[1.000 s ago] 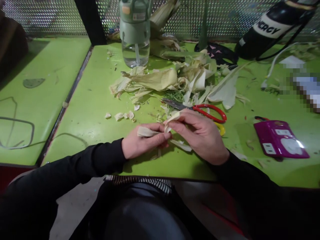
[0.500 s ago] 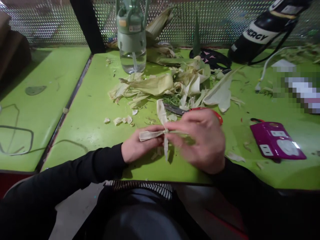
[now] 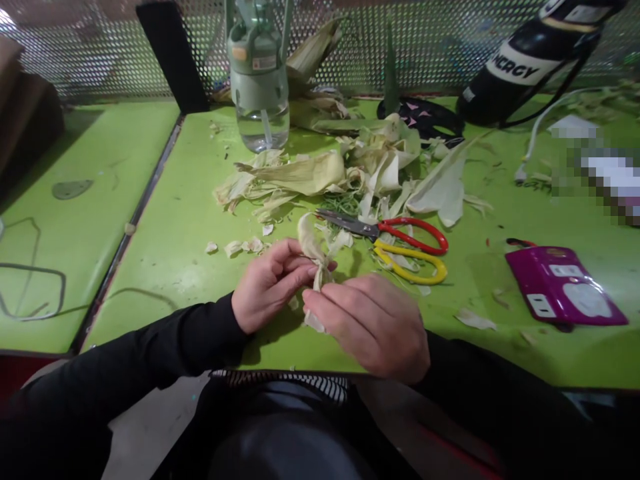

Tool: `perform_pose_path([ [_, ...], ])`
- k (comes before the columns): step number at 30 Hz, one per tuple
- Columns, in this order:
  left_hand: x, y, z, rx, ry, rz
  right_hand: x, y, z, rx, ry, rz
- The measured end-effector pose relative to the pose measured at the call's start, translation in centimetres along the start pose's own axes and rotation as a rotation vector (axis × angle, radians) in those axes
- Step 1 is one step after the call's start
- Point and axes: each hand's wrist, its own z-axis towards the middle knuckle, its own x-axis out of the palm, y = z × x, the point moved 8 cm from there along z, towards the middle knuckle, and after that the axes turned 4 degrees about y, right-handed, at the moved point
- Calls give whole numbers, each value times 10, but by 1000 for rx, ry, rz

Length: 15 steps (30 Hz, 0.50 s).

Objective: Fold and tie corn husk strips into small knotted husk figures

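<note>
Both my hands meet over the near edge of the green table (image 3: 175, 227). My left hand (image 3: 267, 283) pinches a pale corn husk strip (image 3: 313, 250) that stands up, crossed and knotted in the middle. My right hand (image 3: 373, 323) is closed on the lower end of the same strip, just below the knot. Scissors (image 3: 400, 243) with one red and one yellow handle lie on the table just beyond my right hand. A heap of corn husks (image 3: 320, 173) lies further back.
A green water bottle (image 3: 259, 73) stands at the back by a perforated metal screen. A purple power strip (image 3: 565, 287) lies at the right, a black bottle (image 3: 525, 60) lies behind it. Small husk scraps (image 3: 240, 247) dot the table left of my hands.
The husk strip went from lying sideways between my hands to standing upright. My right hand dropped toward me, uncovering the scissors. My left hand shifted slightly up.
</note>
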Motion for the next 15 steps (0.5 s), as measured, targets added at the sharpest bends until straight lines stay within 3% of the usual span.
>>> perform_pose_path([
  [8, 4, -3, 1, 1, 56, 158, 7, 6, 2, -26, 23, 57],
  [15, 9, -4, -9, -28, 29, -24, 10, 13, 0, -93, 9, 114],
])
